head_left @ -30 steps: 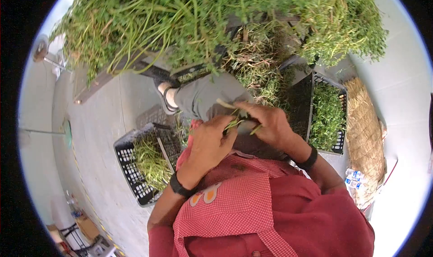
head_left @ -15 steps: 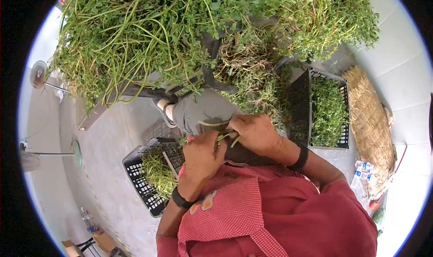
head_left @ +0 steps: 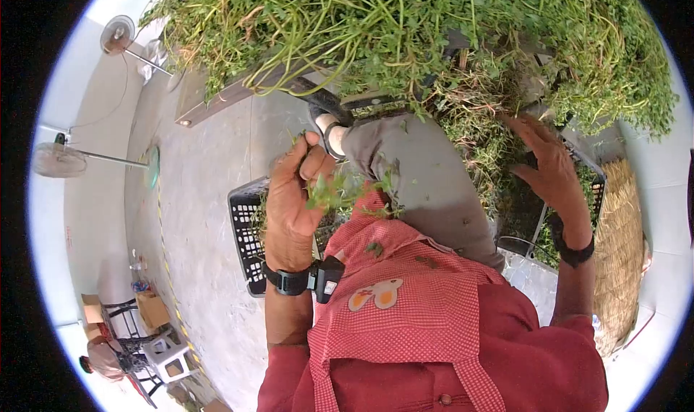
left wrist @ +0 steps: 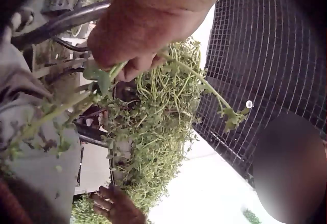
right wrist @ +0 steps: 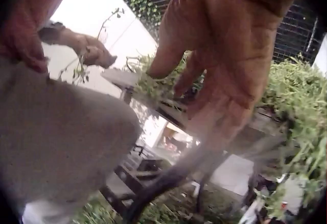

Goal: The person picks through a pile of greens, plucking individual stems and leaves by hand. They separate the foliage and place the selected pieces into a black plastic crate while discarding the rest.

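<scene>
My left hand (head_left: 295, 195) is raised over the left crate, its fingers curled round leafy green stems (head_left: 340, 195) that trail toward the lap. In the left wrist view, the stems (left wrist: 207, 85) stick out on both sides of the fist. My right hand (head_left: 546, 166) is apart from it, over on the right near the hanging greens, with fingers spread and nothing in them. The right wrist view shows that hand (right wrist: 219, 66) with loosely extended fingers. A large heap of greens (head_left: 376, 29) covers the table (head_left: 217, 101) in front.
A black crate (head_left: 246, 256) stands on the floor at left, another crate (head_left: 598, 188) at right beside a straw roll (head_left: 622, 246). More stems (head_left: 477, 116) are piled below the table, by the knee. Standing fans (head_left: 61, 159) and a white stool (head_left: 170, 354) are farther left.
Both hands were together over the lap, working on stems. They have parted: the left moved left and up with stems, the right moved right, toward the hanging greens. The view has shifted too.
</scene>
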`<action>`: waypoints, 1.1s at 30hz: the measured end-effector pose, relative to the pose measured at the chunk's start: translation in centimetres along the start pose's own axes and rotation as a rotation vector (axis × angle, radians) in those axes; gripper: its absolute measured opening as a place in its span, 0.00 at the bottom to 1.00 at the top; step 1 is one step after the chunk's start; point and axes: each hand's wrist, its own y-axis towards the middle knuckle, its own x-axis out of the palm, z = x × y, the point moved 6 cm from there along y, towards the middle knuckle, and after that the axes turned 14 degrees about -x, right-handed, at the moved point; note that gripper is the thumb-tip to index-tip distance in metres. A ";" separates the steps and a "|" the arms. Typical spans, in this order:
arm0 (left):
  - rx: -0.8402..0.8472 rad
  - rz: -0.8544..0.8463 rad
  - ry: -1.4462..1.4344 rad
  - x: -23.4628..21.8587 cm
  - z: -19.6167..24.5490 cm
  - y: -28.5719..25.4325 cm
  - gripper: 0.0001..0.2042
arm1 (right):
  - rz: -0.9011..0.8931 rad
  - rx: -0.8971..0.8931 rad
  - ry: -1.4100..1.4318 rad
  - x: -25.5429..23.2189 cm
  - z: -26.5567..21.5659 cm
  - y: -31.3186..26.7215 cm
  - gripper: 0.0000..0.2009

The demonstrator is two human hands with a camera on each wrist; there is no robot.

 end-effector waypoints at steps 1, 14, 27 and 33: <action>-0.024 0.020 -0.049 -0.1 -0.2 0.0 0.10 | 0.030 -0.089 0.185 0.2 -0.9 0.7 0.31; 0.231 0.513 0.455 -1.7 0.4 -1.1 0.09 | 0.194 -0.576 0.616 2.8 -15.4 9.6 0.15; 0.230 0.551 0.390 -1.1 -0.1 0.0 0.10 | 0.028 -0.304 1.009 9.2 -14.9 9.2 0.14; 0.332 0.398 0.287 -1.4 1.5 -0.2 0.11 | -0.075 -0.362 0.544 7.9 -13.1 8.1 0.13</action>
